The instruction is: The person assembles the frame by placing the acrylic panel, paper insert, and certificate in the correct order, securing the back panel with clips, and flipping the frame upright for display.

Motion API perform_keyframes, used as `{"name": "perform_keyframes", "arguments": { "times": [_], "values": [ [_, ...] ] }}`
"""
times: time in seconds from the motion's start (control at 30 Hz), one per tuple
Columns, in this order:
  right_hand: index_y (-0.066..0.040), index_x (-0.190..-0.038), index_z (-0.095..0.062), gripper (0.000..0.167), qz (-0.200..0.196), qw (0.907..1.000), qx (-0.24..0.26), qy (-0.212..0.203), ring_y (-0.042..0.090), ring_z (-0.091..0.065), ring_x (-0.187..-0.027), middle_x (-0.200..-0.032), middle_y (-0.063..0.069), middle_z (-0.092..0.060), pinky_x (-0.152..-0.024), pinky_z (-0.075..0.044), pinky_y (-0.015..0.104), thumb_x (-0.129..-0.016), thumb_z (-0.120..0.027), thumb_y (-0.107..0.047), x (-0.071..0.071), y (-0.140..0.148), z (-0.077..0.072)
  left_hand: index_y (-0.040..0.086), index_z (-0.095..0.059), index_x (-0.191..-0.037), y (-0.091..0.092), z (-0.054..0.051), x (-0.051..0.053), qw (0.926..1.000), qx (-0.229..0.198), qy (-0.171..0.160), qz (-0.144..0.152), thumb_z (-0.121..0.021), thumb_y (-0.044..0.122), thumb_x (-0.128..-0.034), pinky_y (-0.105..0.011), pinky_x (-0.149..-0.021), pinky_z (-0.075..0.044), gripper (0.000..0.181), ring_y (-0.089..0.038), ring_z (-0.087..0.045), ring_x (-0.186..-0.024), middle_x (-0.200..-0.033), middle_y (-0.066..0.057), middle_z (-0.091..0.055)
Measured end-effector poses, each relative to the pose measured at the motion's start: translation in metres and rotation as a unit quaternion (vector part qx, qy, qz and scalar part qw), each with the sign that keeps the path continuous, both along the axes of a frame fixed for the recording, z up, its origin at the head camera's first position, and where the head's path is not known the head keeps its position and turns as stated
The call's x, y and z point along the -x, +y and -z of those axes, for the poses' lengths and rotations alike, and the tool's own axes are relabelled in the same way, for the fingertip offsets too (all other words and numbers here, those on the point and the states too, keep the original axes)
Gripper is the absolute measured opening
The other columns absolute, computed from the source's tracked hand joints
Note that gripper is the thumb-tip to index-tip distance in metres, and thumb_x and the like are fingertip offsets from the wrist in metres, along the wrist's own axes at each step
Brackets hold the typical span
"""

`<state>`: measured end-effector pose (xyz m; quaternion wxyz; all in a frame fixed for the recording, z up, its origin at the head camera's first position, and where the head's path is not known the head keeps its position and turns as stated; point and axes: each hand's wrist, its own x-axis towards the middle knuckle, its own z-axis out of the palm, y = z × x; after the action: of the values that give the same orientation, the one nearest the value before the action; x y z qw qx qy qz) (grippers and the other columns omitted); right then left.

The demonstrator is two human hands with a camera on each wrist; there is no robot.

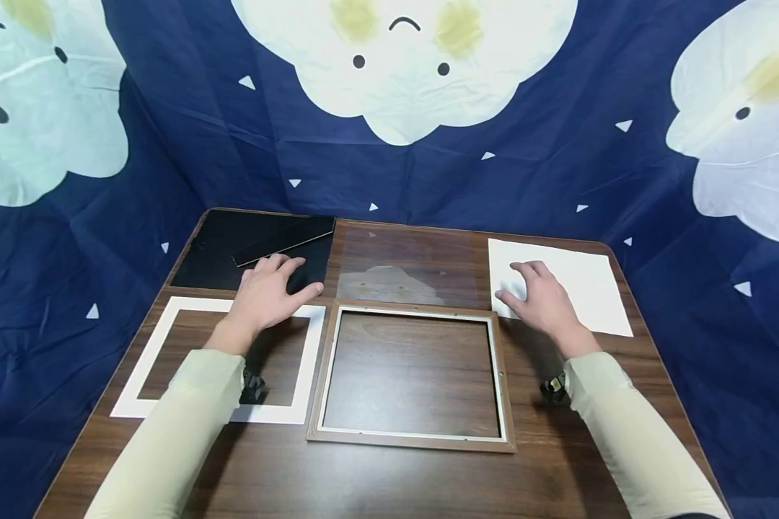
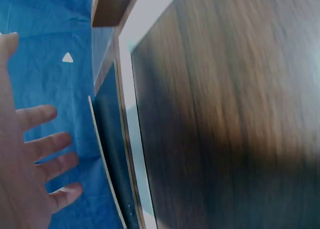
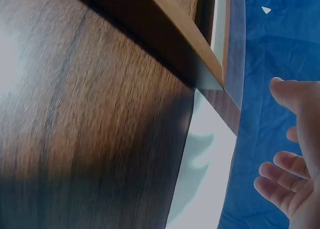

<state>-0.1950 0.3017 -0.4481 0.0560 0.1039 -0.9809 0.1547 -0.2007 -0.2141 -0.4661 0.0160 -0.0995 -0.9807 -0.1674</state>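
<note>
Both empty, the left hand [image 1: 262, 295] hovers over the black backing board [image 1: 214, 245], fingers spread, and the right hand [image 1: 544, 301] over the white sheet [image 1: 587, 285], fingers loosely bent (edge handling should keep it uncreased), the picture frame [image 1: 412, 442] lying between the sleeves [image 1: 178, 425] on the tabletop [image 1: 402, 486].

Wood-grain table [image 1: 415, 483]: brown frame [image 1: 412, 442], white mat [image 1: 308, 360], black board [image 1: 217, 241], clear sheet [image 1: 415, 259], white paper [image 1: 591, 288].

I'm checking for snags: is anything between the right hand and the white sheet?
Nothing visible: the right hand hangs above the white sheet, its shadow falling on it. The brown frame lies by the sheet's near left corner, outside that gap.
</note>
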Motion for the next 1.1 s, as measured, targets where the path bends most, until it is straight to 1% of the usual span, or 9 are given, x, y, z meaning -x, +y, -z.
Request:
{"name": "perform_keyframes", "arguments": {
  "times": [0.2,0.4,0.43,0.57,0.67,0.77,0.93,1.03,1.1],
  "values": [
    [-0.001,-0.145,-0.051,0.068,0.009,0.9993,0.026,-0.027,0.041,-0.063,-0.112,-0.137,0.025,-0.053,-0.092,-0.051,0.057,-0.094,-0.072,-0.041,0.005,-0.009,0.003,0.013,-0.048,-0.152,0.011,-0.002,0.003,0.9978,-0.058,-0.03,-0.01,-0.044,0.079,-0.0924,-0.069,-0.113,-0.027,0.089,-0.042,-0.034,-0.146,-0.154,-0.017,-0.044],
    [-0.001,-0.143,-0.053,0.062,0.026,0.9961,0.068,-0.048,0.039,-0.065,-0.107,-0.127,0.023,-0.06,-0.09,-0.052,0.054,-0.095,-0.07,-0.037,0.012,-0.021,0.009,0.014,-0.049,-0.151,0.022,0.002,0.009,0.9943,-0.094,-0.046,-0.021,-0.045,0.075,-0.0944,-0.068,-0.113,-0.03,0.083,-0.041,-0.036,-0.146,-0.156,-0.017,-0.043],
    [-0.001,-0.142,-0.054,0.061,0.028,0.9953,0.076,-0.053,0.038,-0.066,-0.106,-0.125,0.023,-0.061,-0.09,-0.053,0.054,-0.095,-0.07,-0.036,0.013,-0.023,0.009,0.015,-0.049,-0.151,0.023,0.003,0.009,0.9932,-0.102,-0.051,-0.023,-0.045,0.075,-0.0945,-0.067,-0.113,-0.031,0.083,-0.041,-0.036,-0.146,-0.156,-0.016,-0.043],
    [0.0,-0.141,-0.055,0.059,0.032,0.9921,0.098,-0.071,0.038,-0.068,-0.104,-0.121,0.022,-0.063,-0.089,-0.054,0.052,-0.095,-0.07,-0.035,0.019,-0.03,0.012,0.016,-0.049,-0.151,0.03,0.003,0.012,0.9859,-0.144,-0.077,-0.038,-0.045,0.076,-0.0944,-0.061,-0.109,-0.04,0.082,-0.037,-0.047,-0.137,-0.155,-0.013,-0.044],
    [0.0,-0.141,-0.056,0.059,0.033,0.9903,0.108,-0.081,0.037,-0.07,-0.102,-0.12,0.022,-0.064,-0.089,-0.055,0.052,-0.096,-0.07,-0.035,0.023,-0.034,0.013,0.014,-0.05,-0.15,0.035,0.0,0.015,0.9807,-0.167,-0.091,-0.044,-0.045,0.074,-0.0951,-0.059,-0.107,-0.042,0.081,-0.037,-0.051,-0.132,-0.152,-0.014,-0.048],
    [0.0,-0.142,-0.056,0.059,0.032,0.9879,0.119,-0.095,0.037,-0.07,-0.103,-0.122,0.023,-0.065,-0.088,-0.056,0.052,-0.096,-0.07,-0.035,0.027,-0.037,0.014,0.011,-0.051,-0.149,0.042,-0.003,0.019,0.9794,-0.169,-0.101,-0.047,-0.045,0.072,-0.096,-0.059,-0.11,-0.039,0.081,-0.039,-0.048,-0.135,-0.149,-0.017,-0.051],
    [-0.001,-0.143,-0.055,0.059,0.036,0.984,0.128,-0.118,0.037,-0.069,-0.107,-0.129,0.023,-0.063,-0.089,-0.056,0.051,-0.097,-0.07,-0.035,0.033,-0.042,0.015,0.008,-0.052,-0.148,0.052,-0.004,0.026,0.9809,-0.149,-0.112,-0.057,-0.047,0.066,-0.0972,-0.057,-0.112,-0.039,0.078,-0.039,-0.046,-0.138,-0.148,-0.018,-0.051],
    [0.0,-0.141,-0.056,0.057,0.039,0.9825,0.135,-0.122,0.037,-0.068,-0.108,-0.127,0.023,-0.064,-0.089,-0.056,0.051,-0.096,-0.07,-0.034,0.037,-0.045,0.015,0.007,-0.052,-0.147,0.057,-0.003,0.03,0.9817,-0.141,-0.111,-0.064,-0.048,0.063,-0.0978,-0.057,-0.111,-0.04,0.075,-0.039,-0.047,-0.137,-0.147,-0.018,-0.052],
    [0.0,-0.139,-0.058,0.056,0.041,0.9818,0.139,-0.122,0.038,-0.068,-0.109,-0.125,0.022,-0.067,-0.09,-0.056,0.051,-0.096,-0.07,-0.034,0.04,-0.048,0.014,0.005,-0.053,-0.146,0.061,-0.002,0.032,0.9809,-0.145,-0.109,-0.069,-0.05,0.06,-0.0983,-0.056,-0.11,-0.041,0.073,-0.039,-0.049,-0.135,-0.145,-0.019,-0.054]
  ]
}}
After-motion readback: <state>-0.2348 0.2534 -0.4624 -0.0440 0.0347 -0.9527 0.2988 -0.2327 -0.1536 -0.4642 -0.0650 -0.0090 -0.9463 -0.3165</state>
